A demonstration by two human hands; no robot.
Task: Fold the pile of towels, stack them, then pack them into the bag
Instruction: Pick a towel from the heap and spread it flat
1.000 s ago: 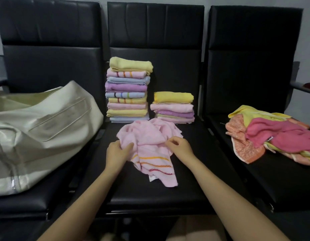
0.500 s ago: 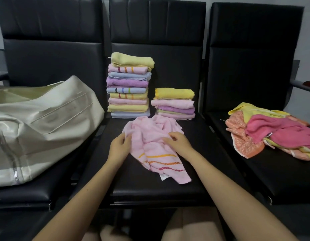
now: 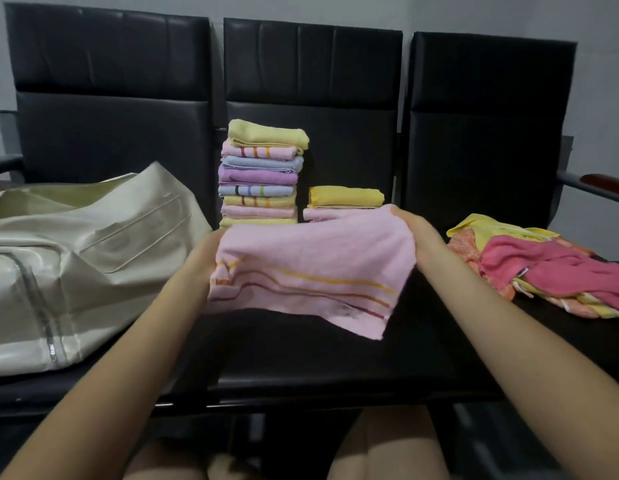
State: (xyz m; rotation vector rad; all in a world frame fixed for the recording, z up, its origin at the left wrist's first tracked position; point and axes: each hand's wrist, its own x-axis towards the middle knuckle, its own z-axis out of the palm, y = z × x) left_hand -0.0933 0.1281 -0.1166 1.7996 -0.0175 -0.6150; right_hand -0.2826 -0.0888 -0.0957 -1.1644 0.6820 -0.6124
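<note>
Seating comes first: a black padded three-seat bench (image 3: 311, 355) is spanning the frame. Lying on its left seat is a large cream fabric bag with a grey zip (image 3: 76, 268). An unfolded heap of pink, yellow and orange towels (image 3: 536, 268) is resting on the right seat. At the back of the middle seat, a tall stack of folded pastel towels (image 3: 261, 174) is standing just beside a shorter folded stack topped in yellow (image 3: 346, 197). In front of these, a pale pink towel with orange and red stripes (image 3: 311, 268) is hanging spread above the seat. The left hand (image 3: 206, 254) is gripping its left edge; the right hand (image 3: 417, 230) is pinching its upper right corner.
</note>
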